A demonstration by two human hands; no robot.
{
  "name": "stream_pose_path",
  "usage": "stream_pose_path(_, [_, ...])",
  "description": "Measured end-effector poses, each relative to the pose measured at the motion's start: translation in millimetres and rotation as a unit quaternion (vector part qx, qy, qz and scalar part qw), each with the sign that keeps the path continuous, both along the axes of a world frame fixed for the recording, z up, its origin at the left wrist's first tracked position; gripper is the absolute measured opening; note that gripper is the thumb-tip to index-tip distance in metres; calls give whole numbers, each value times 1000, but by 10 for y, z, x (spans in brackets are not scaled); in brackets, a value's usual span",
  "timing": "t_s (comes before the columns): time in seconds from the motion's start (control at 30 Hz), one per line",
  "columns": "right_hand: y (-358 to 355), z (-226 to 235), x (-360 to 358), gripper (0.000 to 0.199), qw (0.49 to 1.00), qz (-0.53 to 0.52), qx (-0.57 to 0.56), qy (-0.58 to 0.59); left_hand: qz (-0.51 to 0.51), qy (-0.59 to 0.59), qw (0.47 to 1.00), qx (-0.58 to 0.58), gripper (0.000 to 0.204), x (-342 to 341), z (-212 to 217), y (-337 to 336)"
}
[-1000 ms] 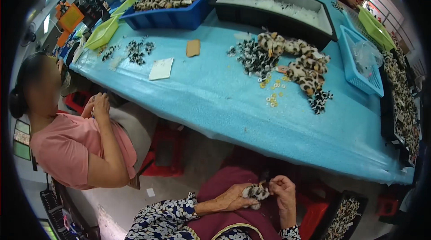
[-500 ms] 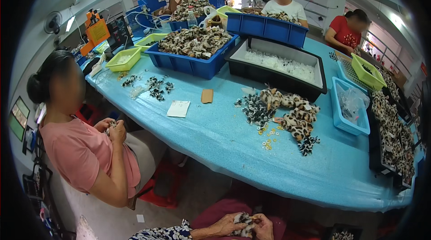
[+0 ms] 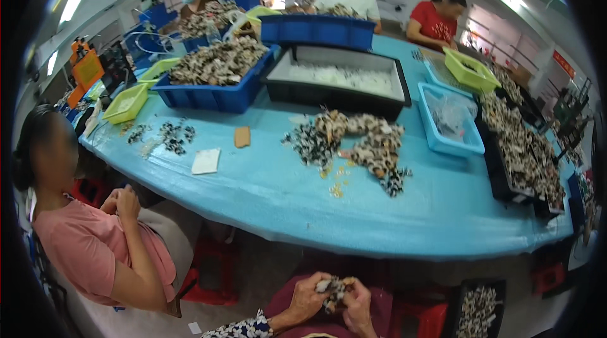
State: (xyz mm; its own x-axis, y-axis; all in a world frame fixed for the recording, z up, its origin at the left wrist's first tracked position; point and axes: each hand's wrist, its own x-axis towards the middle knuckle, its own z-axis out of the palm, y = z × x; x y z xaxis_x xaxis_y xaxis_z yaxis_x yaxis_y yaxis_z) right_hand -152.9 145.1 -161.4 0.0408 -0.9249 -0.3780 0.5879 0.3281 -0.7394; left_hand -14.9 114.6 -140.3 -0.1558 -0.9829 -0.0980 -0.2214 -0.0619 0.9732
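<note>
Over my lap, my left hand (image 3: 307, 297) and my right hand (image 3: 358, 306) grip a small spotted plush piece (image 3: 331, 301) between them, fingers closed on both sides. The plush is white, brown and black; its finer shape is too small to make out. On the blue-covered table (image 3: 272, 205) in front lies a heap of spotted plush pieces (image 3: 377, 142). Beside that heap sit small black-and-white parts (image 3: 310, 146), with yellowish rings (image 3: 337, 187) scattered nearer me.
Farther back stand a blue crate of plush (image 3: 215, 96), a black tray of clear parts (image 3: 335, 93) and a light-blue basket (image 3: 450, 120). Black crates of plush (image 3: 518, 148) line the right. A co-worker in pink (image 3: 95, 249) sits at left; red stools (image 3: 212, 275) are below.
The whole view has turned rightward, so the table and people appear farther left. Both my hands still grip the plush piece, now higher in the picture. More of the floor crate at right shows.
</note>
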Motion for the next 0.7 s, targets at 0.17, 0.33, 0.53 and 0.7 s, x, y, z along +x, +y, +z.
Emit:
stream_pose_path(0.17, [-272, 746, 17, 15, 914, -43, -323, 243, -62, 153, 903, -396, 33, 53, 328, -360])
stream_pose_path(0.33, [-432, 813, -140, 6, 813, 1, -495, 306, -67, 64, 877, -471, 35, 87, 365, -400])
stream_pose_path(0.53, [-265, 765, -91, 13, 814, 0, -482, 323, -151, 40, 884, -441, 40, 272, 364, -266])
stream_pose_path(0.7, [-168, 768, -85, 16, 819, 13, -476, 321, -185, 3, 868, -460, 43, 340, 441, -237])
